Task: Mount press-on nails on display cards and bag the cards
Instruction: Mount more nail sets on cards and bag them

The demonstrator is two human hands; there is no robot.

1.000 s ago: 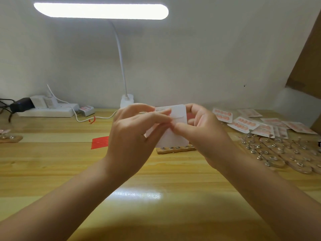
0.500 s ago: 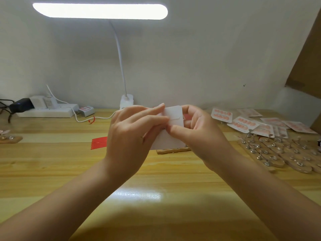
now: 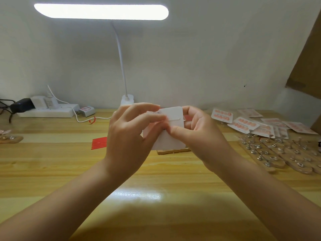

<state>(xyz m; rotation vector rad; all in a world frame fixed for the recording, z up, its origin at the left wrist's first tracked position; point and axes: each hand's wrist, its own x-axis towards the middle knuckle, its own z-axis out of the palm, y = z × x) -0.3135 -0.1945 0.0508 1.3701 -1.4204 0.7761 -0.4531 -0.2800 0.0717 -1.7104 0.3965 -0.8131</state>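
Above table [image 3: 52,164], both hands hold upright card [image 3: 175,117].

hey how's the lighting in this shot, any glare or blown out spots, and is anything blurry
Head view: the desk lamp bar is blown out to pure white; its glare patch sits on the wooden table near the forearms; the white card reads sharp enough, its print illegible; the nail cards at right look soft.

A lit desk lamp [image 3: 101,12] overhangs the wooden table [image 3: 52,164] against a white wall [image 3: 199,58].
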